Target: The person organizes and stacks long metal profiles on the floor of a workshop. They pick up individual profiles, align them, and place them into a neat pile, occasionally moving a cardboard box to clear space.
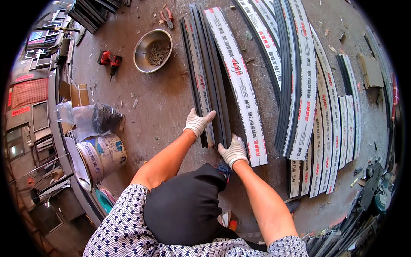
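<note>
Down on the grey concrete floor (167,107) lie long aluminium frame profiles, dark grey with white printed protective film. One broad spread of them (299,85) stretches along the right side, well apart from the person's hands. Nearer the middle is a smaller bundle of the same dark profiles (209,77), with a white-filmed strip (239,85) just beside it on the right. The crouching person's bent knee in black trousers (184,205) fills the foreground below this bundle. A white plastic paint bucket (102,156) lies tilted at the left, and a round steel bowl holding screws (152,50) sits further up the floor, a red cordless drill (109,60) near it. The left hand (198,123), in a white knit glove, rests flat on the bundle's near end, fingers spread and gripping nothing. The gloved right hand (233,150) presses on the bundle's near end; whether its fingers curl under it I cannot tell.
</note>
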Demonstrator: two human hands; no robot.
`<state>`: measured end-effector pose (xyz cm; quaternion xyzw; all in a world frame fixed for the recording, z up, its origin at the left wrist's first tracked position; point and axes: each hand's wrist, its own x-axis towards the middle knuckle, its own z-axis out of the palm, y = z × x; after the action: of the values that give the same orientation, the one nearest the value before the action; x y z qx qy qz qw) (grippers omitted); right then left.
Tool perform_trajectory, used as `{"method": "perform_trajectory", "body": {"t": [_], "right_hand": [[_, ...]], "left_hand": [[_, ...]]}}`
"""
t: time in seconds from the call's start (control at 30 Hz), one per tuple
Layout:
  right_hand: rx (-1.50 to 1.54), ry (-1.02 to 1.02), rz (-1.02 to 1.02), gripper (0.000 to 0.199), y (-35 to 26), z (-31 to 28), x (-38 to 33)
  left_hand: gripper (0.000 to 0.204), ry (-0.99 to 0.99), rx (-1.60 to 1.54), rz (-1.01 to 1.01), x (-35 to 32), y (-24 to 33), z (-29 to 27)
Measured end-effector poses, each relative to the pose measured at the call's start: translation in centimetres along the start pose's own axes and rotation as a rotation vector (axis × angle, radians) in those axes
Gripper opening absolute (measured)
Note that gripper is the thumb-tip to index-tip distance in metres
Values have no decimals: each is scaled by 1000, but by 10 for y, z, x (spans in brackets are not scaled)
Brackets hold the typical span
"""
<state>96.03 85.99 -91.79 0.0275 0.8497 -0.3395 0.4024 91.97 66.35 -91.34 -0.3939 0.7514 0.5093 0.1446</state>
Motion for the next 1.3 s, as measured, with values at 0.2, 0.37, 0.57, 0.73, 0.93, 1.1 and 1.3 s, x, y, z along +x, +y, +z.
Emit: {"method": "perform_trajectory", "body": {"t": [0.2,0.37,0.57,0.73,0.93,1.1,1.3], "right_hand": [[-12,7,-8,82,2,3,1],[-1,-38,-6,82,2,2,3],[-18,-38,1,83,0,6,3],[-42,-17,1,82,-1,1,1],[-33,33,-23,81,3,6,1],[-84,48,-52,80,1,12,0],[-84,15,-61,83,3,11,2]], "left_hand": [[68,-11,-45,-37,8,-9,1],[57,27,-152,-28,21,-34,2],[48,327,127,66,31,-54,-6],[54,456,477,183,15,-22,-9],[79,240,344,249,-12,20,21],[104,154,452,189,-16,25,42],[95,46,471,6,-24,59,39]]}}
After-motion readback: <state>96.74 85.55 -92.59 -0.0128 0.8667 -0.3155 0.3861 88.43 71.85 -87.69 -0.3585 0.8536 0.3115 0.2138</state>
